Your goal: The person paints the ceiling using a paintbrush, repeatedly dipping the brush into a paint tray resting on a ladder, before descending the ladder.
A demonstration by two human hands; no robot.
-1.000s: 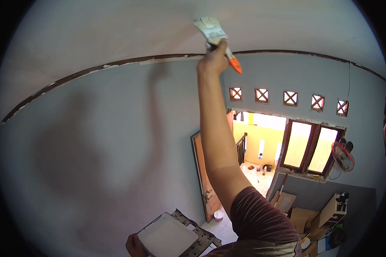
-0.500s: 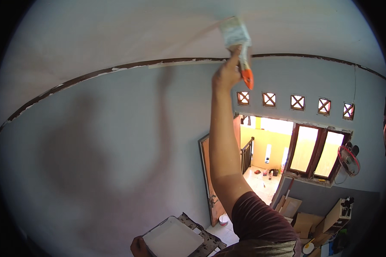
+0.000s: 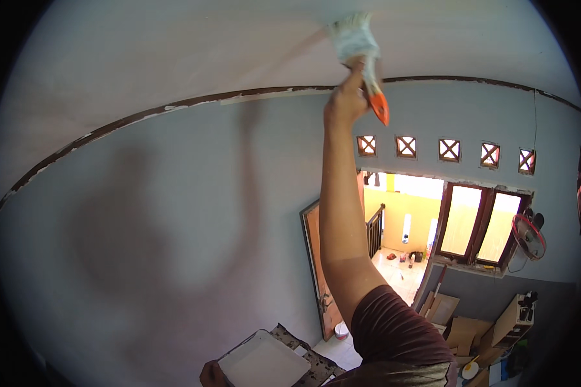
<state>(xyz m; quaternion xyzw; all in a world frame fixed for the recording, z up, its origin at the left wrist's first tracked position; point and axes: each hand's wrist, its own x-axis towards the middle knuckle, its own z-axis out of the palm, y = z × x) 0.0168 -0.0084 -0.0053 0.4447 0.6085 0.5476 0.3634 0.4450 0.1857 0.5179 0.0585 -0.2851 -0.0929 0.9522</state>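
My right hand (image 3: pixel 347 102) is raised high at the end of a stretched arm, its fingers wrapped round a wide paintbrush (image 3: pixel 355 40). The brush has pale, paint-covered bristles and an orange handle end that sticks out below my hand. Its bristle tips reach the ceiling (image 3: pixel 206 55), and I cannot tell how hard they press. Low in the view, my left hand (image 3: pixel 212 374) grips the left edge of a shallow tray (image 3: pixel 240 345) with a white, paint-like surface inside. Most of that hand's fingers are hidden.
A dark, chipped trim strip (image 3: pixel 155 111) runs between ceiling and light blue wall (image 3: pixel 290 148). A speckled dark board (image 3: pixel 323 366) lies beside the tray. An open door (image 3: pixel 311 258), a white bucket (image 3: pixel 341 331), a fan (image 3: pixel 528 236) and cardboard boxes (image 3: pixel 465 334) are lower down.
My right hand and the brush have moved slightly up and to the right, bristles sweeping along the ceiling. The tray and my left hand have shifted a little down and to the right.
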